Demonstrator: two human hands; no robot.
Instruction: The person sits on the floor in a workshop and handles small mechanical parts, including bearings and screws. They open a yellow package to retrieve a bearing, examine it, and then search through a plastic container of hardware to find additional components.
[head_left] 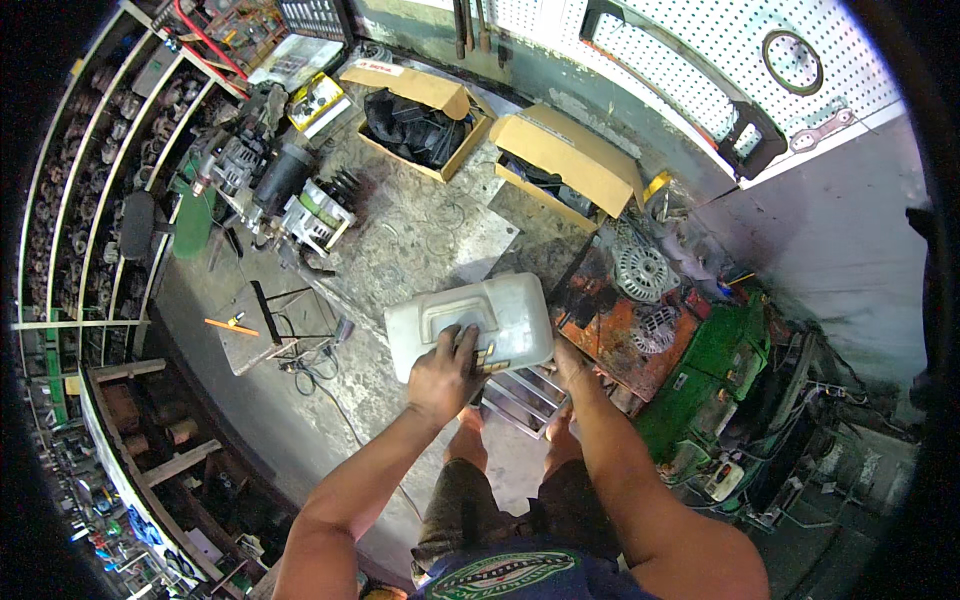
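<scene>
A pale grey plastic case (pixel 505 300) with rounded corners and a recessed panel is held in front of my body, above the near edge of the workbench. My left hand (pixel 445 378) lies over its near left part, fingers reaching onto the top face beside a small yellow-marked patch; the thumb is hidden. Against the near right corner is my right hand (pixel 573 368), gripping the side, with most of its fingers out of sight behind the case. Below the case, between my legs, shows a slatted metal frame (pixel 522 400).
Alternators (pixel 318 215) and a dark cylindrical motor (pixel 283 178) crowd the bench's left. Two cardboard boxes (pixel 570 150) with dark contents stand at the back. An alternator housing (pixel 643 273) rests near an orange-red surface (pixel 625 345). Shelves of parts (pixel 100 200) line the left.
</scene>
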